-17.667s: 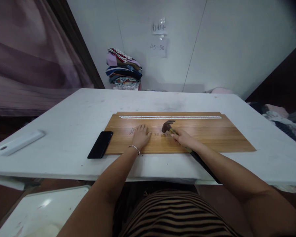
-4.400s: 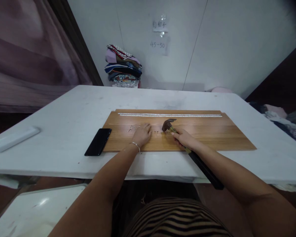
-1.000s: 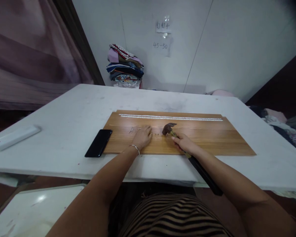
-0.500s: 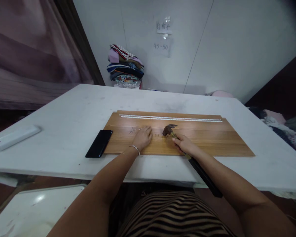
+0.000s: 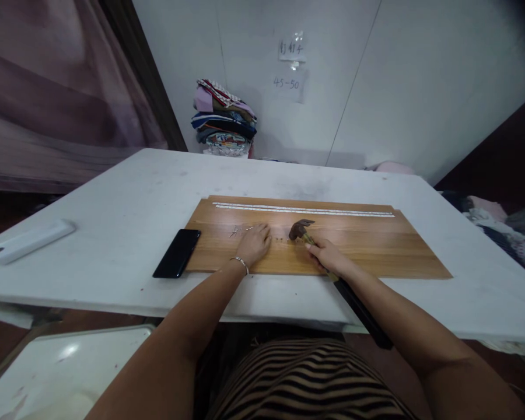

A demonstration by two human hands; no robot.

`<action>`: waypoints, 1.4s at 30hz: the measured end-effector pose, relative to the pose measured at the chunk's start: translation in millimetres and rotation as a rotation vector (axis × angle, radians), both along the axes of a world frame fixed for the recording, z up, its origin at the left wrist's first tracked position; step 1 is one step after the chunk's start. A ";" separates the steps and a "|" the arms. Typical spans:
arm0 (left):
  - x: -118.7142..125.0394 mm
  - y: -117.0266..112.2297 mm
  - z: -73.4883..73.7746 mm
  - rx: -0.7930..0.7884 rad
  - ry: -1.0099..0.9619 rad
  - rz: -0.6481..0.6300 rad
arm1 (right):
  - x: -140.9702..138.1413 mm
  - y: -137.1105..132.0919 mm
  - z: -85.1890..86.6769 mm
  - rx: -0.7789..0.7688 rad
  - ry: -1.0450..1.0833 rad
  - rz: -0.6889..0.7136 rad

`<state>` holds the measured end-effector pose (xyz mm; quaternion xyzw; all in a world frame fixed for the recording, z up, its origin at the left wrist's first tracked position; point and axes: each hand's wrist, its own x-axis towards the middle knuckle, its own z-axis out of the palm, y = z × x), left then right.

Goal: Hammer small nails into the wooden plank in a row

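Hammer point(image 5: 350, 300) comes first: its black handle reaches nearest me, pointing to five o'clock, while its head sits at half past ten from my right hand point(image 5: 326, 255), over the wooden board point(image 5: 376, 251). That hand is wrapped around the shaft close to the head; I judge this grip accurate but weak, and sliding back toward the black part would add swing. From this remote view I can't tell whether head and wood touch. At the head's eight o'clock sit tiny specks point(image 5: 280, 238), too small to identify; I'd hold the striking face level. Left of them, my left hand point(image 5: 254, 242) lies palm down, fingers together, perhaps pinching nothing; I can't tell. Its fingertips belong clear of any blow. Loose nails point(image 5: 237, 231) lie at its ten o'clock; white strips point(image 5: 304, 210) run along the board's twelve-o'clock edge.
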<state>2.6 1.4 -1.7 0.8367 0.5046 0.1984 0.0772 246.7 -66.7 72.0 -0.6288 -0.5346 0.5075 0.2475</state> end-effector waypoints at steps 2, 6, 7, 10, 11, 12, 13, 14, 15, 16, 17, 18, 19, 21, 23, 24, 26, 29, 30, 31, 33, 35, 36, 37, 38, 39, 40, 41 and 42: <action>-0.1 0.1 -0.1 0.005 -0.002 -0.006 | -1.3 -0.6 -1.7 -0.023 0.010 -0.005; -0.7 0.4 -1.2 0.005 0.002 0.003 | -1.4 -0.8 -1.5 -0.014 0.019 -0.008; -0.9 0.5 -1.3 0.004 0.006 0.000 | -1.0 -0.5 -0.7 -0.008 0.014 -0.011; -1.5 0.8 -1.2 -0.004 0.017 -0.007 | 0.5 0.9 2.9 0.019 -0.001 -0.018; -1.6 0.9 -1.1 -0.005 0.017 -0.008 | 0.9 1.3 4.1 0.031 -0.004 -0.020; -1.7 0.9 -1.0 -0.005 0.017 -0.008 | 1.0 1.7 4.9 0.041 -0.006 -0.020; -1.9 1.0 -1.0 -0.003 0.016 -0.009 | 1.1 2.0 5.2 0.048 -0.009 -0.020; -1.9 1.1 -1.1 0.001 0.016 -0.011 | 1.0 2.1 4.8 0.049 -0.012 -0.022; -2.0 1.2 -1.3 0.004 0.017 -0.010 | 0.8 2.2 3.7 0.048 -0.013 -0.025; -2.0 1.3 -1.6 0.007 0.019 -0.008 | 0.5 2.2 2.1 0.040 -0.008 -0.024; -2.0 1.5 -2.0 0.010 0.021 -0.007 | 0.1 2.1 0.2 0.026 0.000 -0.023; -1.9 1.6 -2.5 0.013 0.021 -0.006 | -0.2 1.9 -1.8 0.013 0.016 -0.011; -1.9 1.7 -2.9 0.014 0.019 -0.006 | -0.5 1.7 -3.6 0.000 0.022 -0.011; -1.7 1.7 -3.6 0.015 0.012 -0.005 | -1.1 1.1 -5.3 -0.016 0.030 -0.010; -1.5 1.5 -3.6 0.010 0.003 -0.001 | -1.4 0.5 -3.9 -0.019 0.027 -0.012; -1.4 1.3 -3.4 0.008 0.002 0.000 | -1.5 0.3 -2.2 -0.017 0.021 -0.013; -1.2 0.8 -2.3 0.004 0.006 -0.001 | -1.5 0.3 2.4 -0.007 0.001 -0.020; -1.1 0.1 -0.4 0.003 0.013 -0.007 | -0.7 0.9 7.5 0.019 -0.025 -0.021; -1.0 0.0 0.1 0.005 0.012 -0.006 | -0.4 1.2 7.7 0.031 -0.029 -0.018; -1.0 0.0 0.4 0.007 0.010 -0.006 | -0.1 1.6 7.1 0.042 -0.029 -0.011; -1.1 0.1 0.5 0.011 0.010 -0.009 | 0.2 2.2 3.7 0.051 -0.016 0.001; -1.3 0.3 0.3 0.011 0.014 -0.014 | -0.2 2.4 -0.8 0.038 0.004 0.009; -1.3 0.3 0.3 0.011 0.016 -0.014 | -0.6 2.3 -2.8 0.017 0.007 0.005; -1.3 0.2 0.3 0.010 0.018 -0.011 | -1.1 2.0 -4.3 0.003 0.016 0.002; -1.3 0.0 0.4 0.008 0.019 -0.008 | -1.6 1.7 -5.2 -0.010 0.021 -0.003; -1.1 -0.3 0.7 0.007 0.020 -0.005 | -2.1 1.3 -5.6 -0.017 0.027 -0.007; -1.0 -0.6 1.1 0.007 0.021 -0.002 | -2.4 1.0 -5.5 -0.017 0.032 -0.007; -0.8 -0.8 1.5 0.007 0.022 -0.002 | -2.7 0.6 -4.9 -0.015 0.034 -0.009; -0.7 -1.0 2.0 0.006 0.024 -0.004 | -2.8 0.3 -4.0 -0.011 0.035 -0.010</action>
